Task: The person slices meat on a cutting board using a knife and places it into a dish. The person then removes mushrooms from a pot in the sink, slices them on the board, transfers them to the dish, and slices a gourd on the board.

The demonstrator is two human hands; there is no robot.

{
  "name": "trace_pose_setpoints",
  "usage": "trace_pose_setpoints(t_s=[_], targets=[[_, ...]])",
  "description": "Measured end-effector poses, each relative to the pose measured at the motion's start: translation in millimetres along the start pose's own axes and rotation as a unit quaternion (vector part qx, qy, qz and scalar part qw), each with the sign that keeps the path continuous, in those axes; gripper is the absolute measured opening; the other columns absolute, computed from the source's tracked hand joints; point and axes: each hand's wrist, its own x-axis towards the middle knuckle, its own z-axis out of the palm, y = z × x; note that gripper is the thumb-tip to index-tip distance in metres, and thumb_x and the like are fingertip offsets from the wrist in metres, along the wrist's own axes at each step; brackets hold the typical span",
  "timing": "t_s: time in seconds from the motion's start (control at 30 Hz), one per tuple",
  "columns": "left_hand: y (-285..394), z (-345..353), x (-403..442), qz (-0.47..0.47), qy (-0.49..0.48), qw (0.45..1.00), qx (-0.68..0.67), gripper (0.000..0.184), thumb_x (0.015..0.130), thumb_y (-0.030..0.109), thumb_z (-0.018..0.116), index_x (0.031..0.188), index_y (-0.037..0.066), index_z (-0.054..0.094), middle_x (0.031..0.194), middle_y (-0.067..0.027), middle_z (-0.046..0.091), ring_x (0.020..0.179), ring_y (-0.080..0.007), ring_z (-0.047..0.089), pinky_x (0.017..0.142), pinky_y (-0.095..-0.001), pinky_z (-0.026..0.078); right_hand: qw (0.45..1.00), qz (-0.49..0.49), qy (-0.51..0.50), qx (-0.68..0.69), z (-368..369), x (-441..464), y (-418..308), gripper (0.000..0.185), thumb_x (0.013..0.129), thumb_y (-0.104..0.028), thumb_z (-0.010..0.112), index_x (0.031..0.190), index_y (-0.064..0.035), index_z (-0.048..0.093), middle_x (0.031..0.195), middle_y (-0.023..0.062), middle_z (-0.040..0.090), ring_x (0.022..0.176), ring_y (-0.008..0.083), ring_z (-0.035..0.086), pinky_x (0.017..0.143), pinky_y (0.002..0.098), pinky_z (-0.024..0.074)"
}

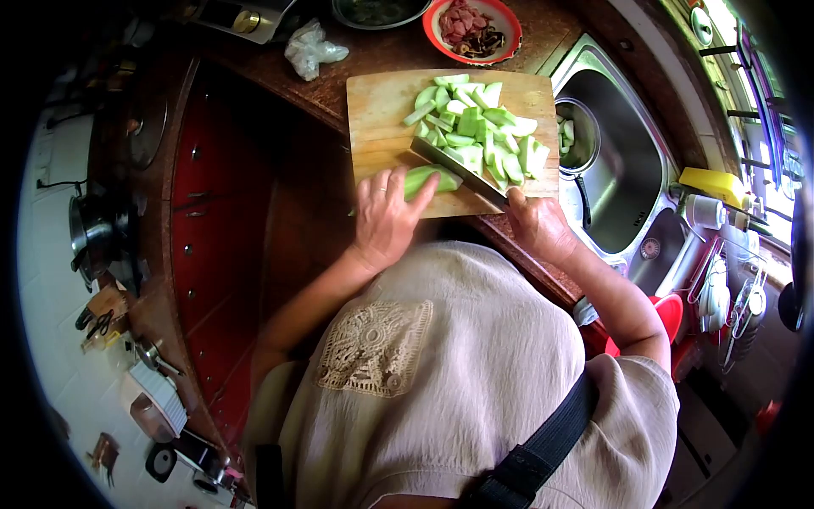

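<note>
My left hand point(386, 216) grips a pale green vegetable piece point(420, 181) near the front edge of the wooden cutting board point(381, 110). In my right hand point(538, 223) is the handle of a knife point(458, 172), mostly hidden by the fingers. The wide blade lies slantwise between the held piece and a heap of cut green pieces point(471, 123), which covers the middle and right of the board.
Behind the board stand a red-rimmed plate point(437, 44) with meat and dark pieces, a bowl point(381, 15) and a plastic bag point(314, 49). The metal sink point(623, 119) on the right holds a pot point(585, 136). A yellow sponge point(712, 184) lies beyond it.
</note>
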Motion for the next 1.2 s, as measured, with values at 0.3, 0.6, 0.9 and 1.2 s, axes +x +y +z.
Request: trace_pose_setpoints(t_s=[0.3, 0.6, 0.9, 1.2], targets=[[-10, 15, 3, 0.022, 0.089, 0.996, 0.024, 0.042, 0.078, 0.01, 0.057, 0.119, 0.017, 0.065, 0.102, -0.0088, 0.056, 0.088, -0.0251, 0.054, 0.069, -0.0369, 0.042, 0.999, -0.003, 0.005, -0.041, -37, -2, -6, 0.009, 0.082, -0.006, 0.059, 0.084, -0.004, 0.051, 0.055, 0.0182, 0.055, 0.054, 0.0388, 0.06, 0.052, 0.0494, 0.0474], [-9, 18, -1, 0.025, 0.111, 0.993, -0.025, 0.031, 0.078, 0.011, 0.062, 0.108, 0.016, 0.07, 0.095, -0.0072, 0.054, 0.081, -0.0234, 0.054, 0.068, -0.0365, 0.045, 0.999, 0.028, -0.036, 0.027, -34, -9, -12, 0.015, 0.086, -0.008, 0.06, 0.087, -0.0022, 0.047, 0.058, 0.0239, 0.054, 0.061, 0.0452, 0.058, 0.055, 0.0543, 0.0431], [-10, 8, 1, -0.057, 0.02, 0.989, -0.136, 0.054, 0.072, 0.009, 0.072, 0.125, 0.012, 0.06, 0.102, -0.0097, 0.053, 0.094, -0.0302, 0.054, 0.082, -0.0395, 0.043, 1.0, -0.002, 0.005, 0.016, -2, 6, -7, 0.015, 0.086, -0.01, 0.06, 0.086, -0.0022, 0.048, 0.059, 0.0228, 0.055, 0.061, 0.0448, 0.058, 0.055, 0.0528, 0.0451], [-19, 21, -4, -0.01, 0.09, 0.991, -0.095, 0.054, 0.071, 0.011, 0.075, 0.123, 0.013, 0.061, 0.111, -0.0115, 0.053, 0.101, -0.0296, 0.052, 0.087, -0.0429, 0.04, 0.999, -0.009, 0.029, -0.015, -36, 0, -5, 0.012, 0.082, -0.008, 0.061, 0.084, -0.0048, 0.05, 0.055, 0.0189, 0.054, 0.054, 0.0405, 0.059, 0.051, 0.0503, 0.0455]])
